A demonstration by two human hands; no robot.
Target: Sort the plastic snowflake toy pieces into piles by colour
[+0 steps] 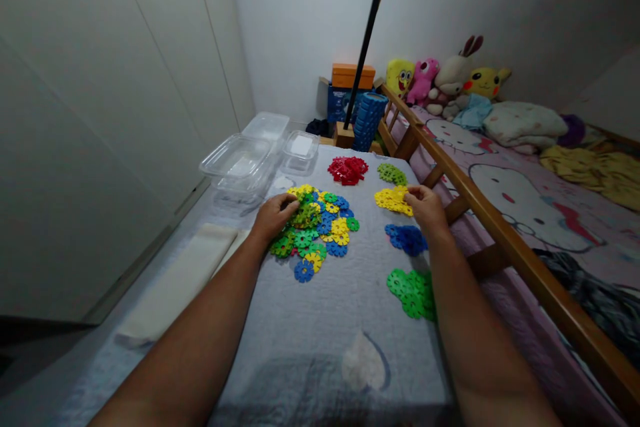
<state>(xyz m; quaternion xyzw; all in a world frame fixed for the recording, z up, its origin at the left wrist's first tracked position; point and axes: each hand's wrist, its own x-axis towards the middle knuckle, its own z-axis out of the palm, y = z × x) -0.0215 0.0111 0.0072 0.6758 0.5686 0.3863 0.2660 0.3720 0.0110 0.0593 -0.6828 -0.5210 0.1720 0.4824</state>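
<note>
A mixed pile of toothed plastic snowflake discs (327, 221) in yellow, blue and green lies mid-table. My left hand (275, 215) rests at its left edge, fingers curled together against the discs; what they hold is hidden. On the right, my right hand (425, 203) pinches at the edge of the yellow snowflake discs (393, 200). Sorted around it are light green discs (392, 174) behind, blue discs (406, 239) in front, and green discs (413, 292) nearer me, partly behind my right forearm. Red discs (347, 171) form a heap at the back.
Clear plastic containers (237, 160) stand at the back left, with a smaller lidded box (301, 145) beside them. A folded cream cloth (180, 280) lies along the left. A wooden bed rail (470, 197) borders the right side. A black pole (367, 40) rises behind the table.
</note>
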